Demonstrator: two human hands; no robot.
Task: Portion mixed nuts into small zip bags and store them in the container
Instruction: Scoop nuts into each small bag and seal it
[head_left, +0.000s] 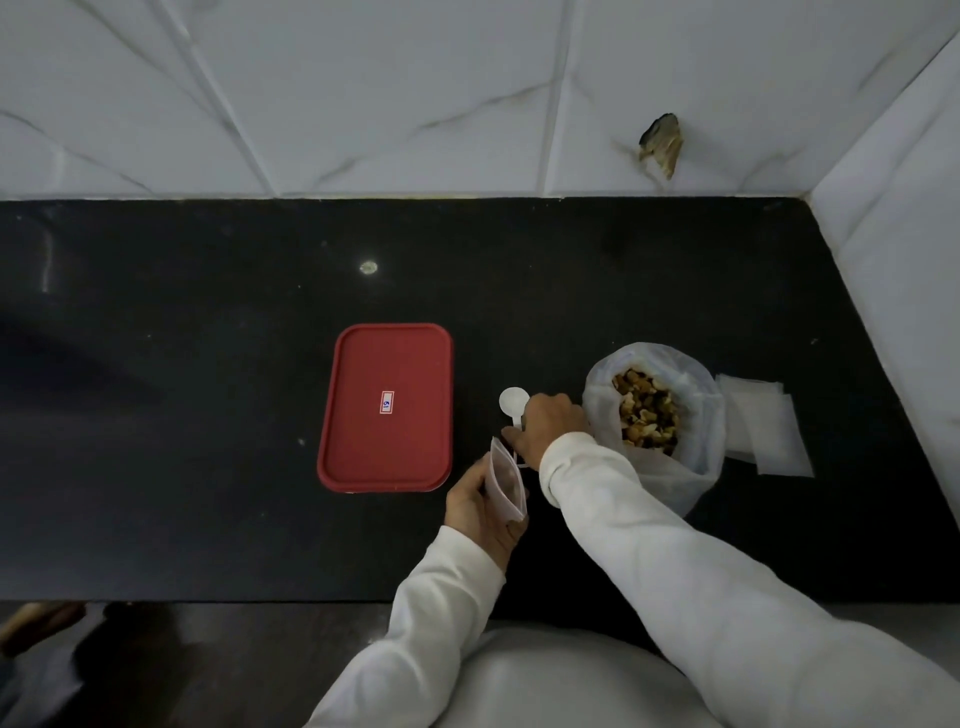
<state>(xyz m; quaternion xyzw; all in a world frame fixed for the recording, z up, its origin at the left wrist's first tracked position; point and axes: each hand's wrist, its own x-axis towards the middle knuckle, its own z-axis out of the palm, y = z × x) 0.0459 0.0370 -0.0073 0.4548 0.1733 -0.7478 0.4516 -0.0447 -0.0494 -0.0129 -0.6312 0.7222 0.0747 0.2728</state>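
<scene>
Count on your counter: you have 1 red-lidded container (387, 408) | 1 white scoop (514, 401) | 1 open bag of mixed nuts (652, 415) | 1 small zip bag (506, 483) singled out | 1 pile of flat empty zip bags (763, 426), number in it unreadable | 2 hands: left hand (480, 506), right hand (545, 423)

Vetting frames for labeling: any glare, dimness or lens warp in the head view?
Head view: dim overall, the black counter swallows detail; one small bright spot on it, likely a lamp reflection; wide-angle lens bends the tile lines on the wall; left hand with the small bag, right hand on the spoon and the nuts are acceptably sharp.
</scene>
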